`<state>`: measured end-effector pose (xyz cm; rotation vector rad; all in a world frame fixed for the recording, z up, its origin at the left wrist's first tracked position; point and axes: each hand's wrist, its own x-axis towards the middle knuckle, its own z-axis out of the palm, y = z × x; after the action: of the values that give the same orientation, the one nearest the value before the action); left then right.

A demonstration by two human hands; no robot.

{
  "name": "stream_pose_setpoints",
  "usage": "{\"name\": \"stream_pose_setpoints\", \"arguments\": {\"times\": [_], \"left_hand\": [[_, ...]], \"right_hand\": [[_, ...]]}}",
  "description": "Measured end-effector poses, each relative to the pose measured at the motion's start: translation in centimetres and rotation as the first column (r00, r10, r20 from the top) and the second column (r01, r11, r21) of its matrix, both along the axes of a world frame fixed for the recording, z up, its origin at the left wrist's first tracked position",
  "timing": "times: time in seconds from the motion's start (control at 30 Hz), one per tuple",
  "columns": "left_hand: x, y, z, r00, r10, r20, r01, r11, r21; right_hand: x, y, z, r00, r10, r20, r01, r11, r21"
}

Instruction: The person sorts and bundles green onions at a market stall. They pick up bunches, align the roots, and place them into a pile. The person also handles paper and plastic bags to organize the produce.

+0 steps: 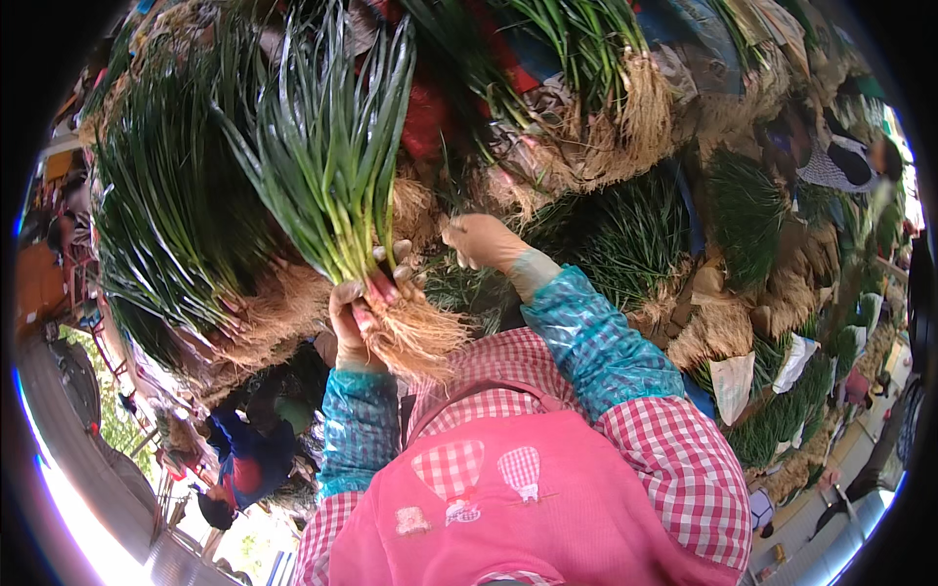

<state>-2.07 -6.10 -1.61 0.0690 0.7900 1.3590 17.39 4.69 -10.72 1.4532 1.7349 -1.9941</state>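
Observation:
My left hand [346,319], in a pale glove, grips a bunch of leafy alliums [344,198] that look like green garlic. Its fingers wrap the reddish lower stalks. The long green leaves fan away from me, and the tan fibrous roots [418,333] hang towards my chest. Apart from the bunch, my right hand [480,240] is raised to its right with the fingers curled. Whether anything thin sits in those fingertips cannot be made out. Teal plastic sleeve covers [593,337] show on both forearms.
A thick pile of similar plants [168,198] lies at the left, roots towards me. More rooted bunches [586,124] rest ahead, and a greens heap [630,234] lies right of my hand. One person in blue [253,454] is at lower left; another person [843,161] is at far right.

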Motion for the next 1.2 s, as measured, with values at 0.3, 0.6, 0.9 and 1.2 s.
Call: {"name": "stream_pose_setpoints", "arguments": {"times": [0.3, 0.6, 0.9, 1.2], "left_hand": [[1.8, 0.2, 0.1, 0.999, 0.039, 0.007, -0.038, 0.995, -0.095], [3.6, 1.2, -1.2, 0.989, -0.147, 0.034, 0.15, 0.982, -0.113], [3.5, 1.4, -2.2, 0.981, -0.19, 0.035, 0.192, 0.978, -0.075], [2.4, 1.5, -0.5, 0.955, -0.252, 0.154, 0.27, 0.957, -0.103]], "right_hand": [[6.7, 2.4, -5.2, 0.852, -0.35, 0.389, 0.038, 0.782, 0.622], [4.0, -3.3, -0.1, 0.938, -0.256, -0.234, 0.34, 0.818, 0.464], [4.4, 1.2, 1.4, 0.831, -0.438, -0.342, 0.326, 0.883, -0.339], [-0.7, 0.0, 3.0, 0.832, -0.325, -0.451, 0.17, 0.921, -0.35]]}}
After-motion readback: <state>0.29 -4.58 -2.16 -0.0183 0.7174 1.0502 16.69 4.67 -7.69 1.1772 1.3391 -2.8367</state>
